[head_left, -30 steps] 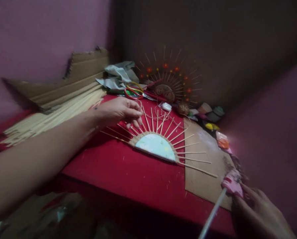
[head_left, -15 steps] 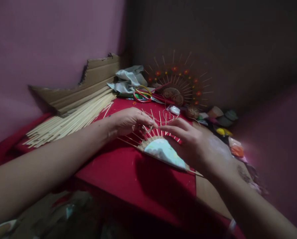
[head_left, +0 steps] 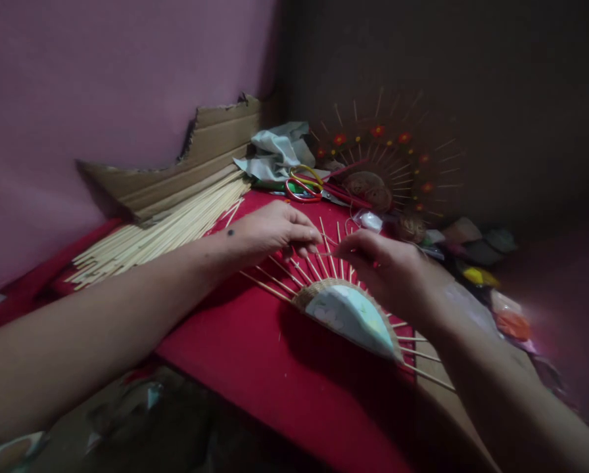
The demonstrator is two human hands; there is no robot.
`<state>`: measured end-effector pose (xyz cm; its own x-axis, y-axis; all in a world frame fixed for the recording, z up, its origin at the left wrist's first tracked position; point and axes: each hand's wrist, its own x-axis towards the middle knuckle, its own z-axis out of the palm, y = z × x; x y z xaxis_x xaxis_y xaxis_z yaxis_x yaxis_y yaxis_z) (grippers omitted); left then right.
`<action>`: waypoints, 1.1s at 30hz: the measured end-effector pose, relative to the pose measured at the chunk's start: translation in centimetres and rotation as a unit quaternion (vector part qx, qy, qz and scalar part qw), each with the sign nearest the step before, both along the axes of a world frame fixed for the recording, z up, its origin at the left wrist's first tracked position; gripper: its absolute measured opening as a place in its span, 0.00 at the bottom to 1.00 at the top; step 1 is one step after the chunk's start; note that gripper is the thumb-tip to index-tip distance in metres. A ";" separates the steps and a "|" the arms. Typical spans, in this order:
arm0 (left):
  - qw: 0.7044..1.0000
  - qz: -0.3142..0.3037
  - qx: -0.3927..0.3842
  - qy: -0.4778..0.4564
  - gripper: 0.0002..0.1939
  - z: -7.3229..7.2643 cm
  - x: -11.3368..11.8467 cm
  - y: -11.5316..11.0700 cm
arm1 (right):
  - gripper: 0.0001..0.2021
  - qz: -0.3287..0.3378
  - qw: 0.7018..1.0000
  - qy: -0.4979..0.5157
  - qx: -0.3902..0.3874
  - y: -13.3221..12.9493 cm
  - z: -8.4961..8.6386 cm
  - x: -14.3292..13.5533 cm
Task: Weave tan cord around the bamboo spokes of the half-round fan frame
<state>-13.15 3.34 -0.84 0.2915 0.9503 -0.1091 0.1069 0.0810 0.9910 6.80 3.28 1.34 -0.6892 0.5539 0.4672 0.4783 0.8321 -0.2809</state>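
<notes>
At 10 o'clock there is a big pink wall (head_left: 127,79), and it is the brightest wall. From 12 to 2 o'clock a second wall (head_left: 452,59) is very dark, nearly black. The two meet in a corner (head_left: 277,46) near 12 o'clock. Another wall (head_left: 583,315), dim and pinkish purple, is at 4 o'clock. A red table (head_left: 245,355) reaches down to 6 o'clock, with a dark shadow (head_left: 319,348) on top. The room is dim, and at 7 o'clock, below the table edge, it is too dark to see well.

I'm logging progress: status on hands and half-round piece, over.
Left hand and right hand close together, thin strand strung between. Half-round piece below, sticks fanned from curved edge. Right hand hides some sticks.
</notes>
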 end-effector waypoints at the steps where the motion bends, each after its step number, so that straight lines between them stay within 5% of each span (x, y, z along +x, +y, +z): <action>1: 0.999 0.027 0.029 0.027 0.05 0.4 -0.5 0.0 | 0.04 -0.031 1.000 0.002 -0.004 0.3 0.4 0.5; 5: 0.985 0.078 0.109 0.104 0.03 1.1 -1.7 -0.1 | 0.04 -0.136 0.990 0.042 0.004 1.4 1.0 1.6; 10: 0.980 0.065 0.096 0.163 0.05 0.6 -1.3 0.1 | 0.05 -0.005 0.986 -0.099 -0.137 1.6 -1.3 -0.1; 15: 0.981 0.046 0.083 0.169 0.06 0.0 -1.7 0.9 | 0.06 0.029 0.971 -0.100 -0.216 1.6 -2.5 -0.9; 24: 0.978 0.029 0.059 0.200 0.08 -0.8 -2.0 1.7 | 0.06 0.077 0.969 -0.178 -0.156 1.5 -2.3 -2.0; 33: 0.980 -0.062 0.005 0.192 0.01 -0.7 -1.4 1.2 | 0.07 0.105 0.961 -0.200 -0.159 2.2 -2.9 -2.2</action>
<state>-14.59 4.56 -1.52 0.3437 0.9122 -0.2231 0.4794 0.0338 0.8769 4.60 5.52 -1.54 -0.8906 0.4539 -0.0285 0.4321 0.8249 -0.3644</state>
